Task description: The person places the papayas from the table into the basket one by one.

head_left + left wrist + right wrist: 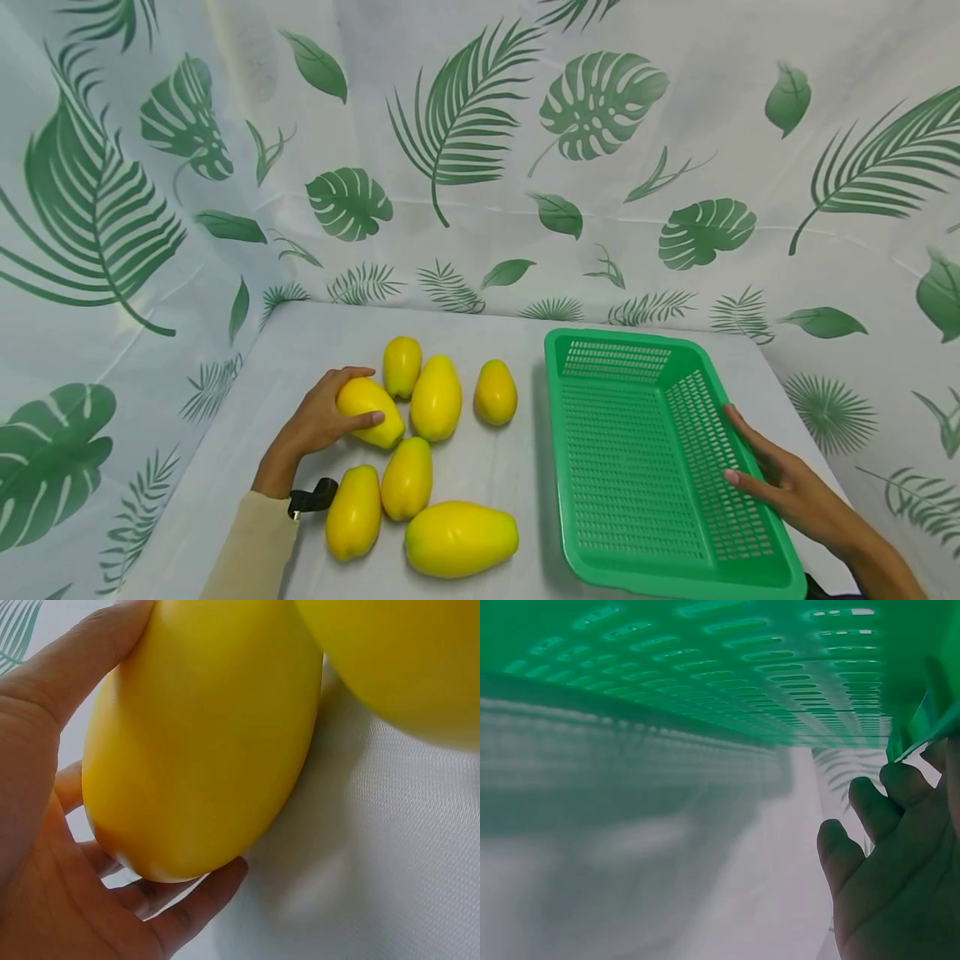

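My left hand [318, 417] grips a yellow papaya [366, 407], thumb on its near side and fingers round the far side. The left wrist view shows the same papaya [202, 742] filling the hand, its lower end against the fingers. Close by lie several more papayas, among them an upright one [436, 400] and a sideways one [461, 539]. On the right, my right hand [787, 487] holds the side rim of a green plastic basket [558, 467], thumb over the rim. Seen from the right wrist, its fingers [874, 810] are beneath the rim, outside the slotted wall.
A white cloth-covered table [525, 467] lies under everything. Behind and beside it hangs a white curtain [480, 250] printed with green leaves. One papaya [496, 392] sits apart, between the other fruit and the basket.
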{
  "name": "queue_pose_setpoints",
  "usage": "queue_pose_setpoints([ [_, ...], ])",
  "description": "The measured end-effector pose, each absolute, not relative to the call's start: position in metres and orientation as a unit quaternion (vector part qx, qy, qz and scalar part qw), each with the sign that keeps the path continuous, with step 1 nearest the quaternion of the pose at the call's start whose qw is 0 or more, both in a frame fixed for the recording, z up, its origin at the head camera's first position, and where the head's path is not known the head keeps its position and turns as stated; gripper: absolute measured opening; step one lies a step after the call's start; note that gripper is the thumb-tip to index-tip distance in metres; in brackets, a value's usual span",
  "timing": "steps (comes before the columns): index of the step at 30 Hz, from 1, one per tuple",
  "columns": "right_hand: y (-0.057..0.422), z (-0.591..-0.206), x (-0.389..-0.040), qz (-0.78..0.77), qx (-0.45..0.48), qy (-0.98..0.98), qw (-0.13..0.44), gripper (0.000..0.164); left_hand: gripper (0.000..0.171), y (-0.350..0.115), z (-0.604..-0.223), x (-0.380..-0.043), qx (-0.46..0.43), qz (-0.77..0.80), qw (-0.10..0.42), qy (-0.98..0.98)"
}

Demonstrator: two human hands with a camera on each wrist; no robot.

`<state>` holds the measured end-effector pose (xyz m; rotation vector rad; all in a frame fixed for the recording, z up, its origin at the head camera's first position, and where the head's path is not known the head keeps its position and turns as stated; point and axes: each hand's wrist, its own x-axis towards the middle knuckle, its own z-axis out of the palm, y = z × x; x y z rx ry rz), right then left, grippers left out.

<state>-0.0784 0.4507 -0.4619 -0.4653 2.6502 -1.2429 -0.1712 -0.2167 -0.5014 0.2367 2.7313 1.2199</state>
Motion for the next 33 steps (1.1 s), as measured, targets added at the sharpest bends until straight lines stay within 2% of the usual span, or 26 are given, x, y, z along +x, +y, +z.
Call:
queue_pose_setpoints([
  [23,0.429,-0.468,-0.073,-0.431,-0.173,0.882,0.075,0.088,0.075,-0.221,-0.508,-0.169,0.052,0.457,0.07,0.885],
  [33,0.424,-0.471,-0.073,-0.433,-0.173,0.882,0.072,0.088,0.072,-0.228,-0.495,-0.166,0.077,0.479,0.043,0.873],
])
